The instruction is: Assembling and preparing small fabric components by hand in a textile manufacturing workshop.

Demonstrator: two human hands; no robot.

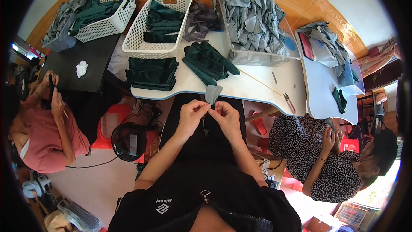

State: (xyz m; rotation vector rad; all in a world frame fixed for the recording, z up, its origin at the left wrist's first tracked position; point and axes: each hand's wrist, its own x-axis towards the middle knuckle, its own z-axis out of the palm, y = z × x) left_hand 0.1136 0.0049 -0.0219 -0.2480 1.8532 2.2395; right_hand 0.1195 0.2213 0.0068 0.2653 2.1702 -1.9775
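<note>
The left hand [192, 117] and right hand [227, 118] both pinch a small gray cloth [213, 93]. It is by the near edge of the white desk [242, 89]. Green cloths [208, 62] lie just past it, and little scissors [289, 102] lie to the right.

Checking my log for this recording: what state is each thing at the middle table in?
Left hand: pinching
Right hand: pinching
Grey cloth piece: held up by both hands
Green cloth stack: folded, piled
Middle basket: lidless, partly filled with green cloth
Clear bin: lidless, heaped with grey cloth
Snips: lying on the table
Wooden stick: lying flat
</note>
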